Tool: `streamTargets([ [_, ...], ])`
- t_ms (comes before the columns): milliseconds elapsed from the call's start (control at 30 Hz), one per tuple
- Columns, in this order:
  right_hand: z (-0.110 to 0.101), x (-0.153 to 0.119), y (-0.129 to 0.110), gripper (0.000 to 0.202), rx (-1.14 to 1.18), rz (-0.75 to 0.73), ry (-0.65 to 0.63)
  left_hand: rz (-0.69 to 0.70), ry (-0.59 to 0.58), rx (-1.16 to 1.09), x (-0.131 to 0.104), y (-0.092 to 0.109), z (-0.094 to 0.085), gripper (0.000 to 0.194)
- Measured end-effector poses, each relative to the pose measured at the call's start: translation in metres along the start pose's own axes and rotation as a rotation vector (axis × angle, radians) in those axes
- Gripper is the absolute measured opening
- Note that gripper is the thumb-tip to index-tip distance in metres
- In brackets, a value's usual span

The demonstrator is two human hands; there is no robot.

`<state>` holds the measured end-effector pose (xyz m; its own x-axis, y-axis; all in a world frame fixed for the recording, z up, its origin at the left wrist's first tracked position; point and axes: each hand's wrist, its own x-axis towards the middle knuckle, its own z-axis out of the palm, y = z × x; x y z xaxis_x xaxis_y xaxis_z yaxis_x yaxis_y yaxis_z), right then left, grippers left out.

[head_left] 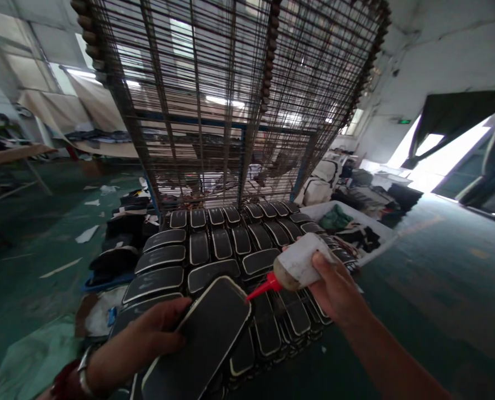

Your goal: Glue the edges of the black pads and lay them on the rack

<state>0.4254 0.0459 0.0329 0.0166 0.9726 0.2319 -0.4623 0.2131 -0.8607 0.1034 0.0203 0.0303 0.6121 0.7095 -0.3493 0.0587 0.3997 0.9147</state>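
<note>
My left hand (147,330) grips a dark rounded rectangular panel (209,339) with a pale edge line, thumb over its top face. The panel is tilted over rows of similar panels. In my right hand (334,283) is a squeeze glue bottle (299,261), whitish with brownish contents low down. Its red nozzle (266,286) points left and down, its tip at the upper right corner of the held panel. Beneath both hands, several like panels (222,244) lie in stacked rows, each with a pale border.
A tall wire-mesh rack (239,100) leans up behind the panels. Dark bundles (120,250) are heaped at the left, near a pale green cloth (43,355). A white bin (380,239) holding cloth scraps stands at the right. A table (16,154) is at the far left.
</note>
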Motion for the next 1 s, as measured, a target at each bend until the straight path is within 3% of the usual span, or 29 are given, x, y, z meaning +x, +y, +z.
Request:
streamTargets([
  [200,-0.001,-0.009,0.006,0.032,0.015,0.003,0.032,0.004,0.029,-0.06,-0.001,-0.006,-0.003,0.052],
  [467,-0.002,-0.008,0.021,0.025,0.164,-0.068,0.21,0.008,0.0,-0.252,-0.002,-0.015,0.002,0.044],
  [633,-0.004,-0.014,0.029,0.033,0.154,-0.037,0.294,0.013,-0.006,-0.348,0.001,-0.02,0.003,0.046],
  [1000,0.005,-0.039,0.039,0.033,0.122,0.063,0.271,-0.017,0.088,-0.426,0.004,-0.014,0.006,0.036],
])
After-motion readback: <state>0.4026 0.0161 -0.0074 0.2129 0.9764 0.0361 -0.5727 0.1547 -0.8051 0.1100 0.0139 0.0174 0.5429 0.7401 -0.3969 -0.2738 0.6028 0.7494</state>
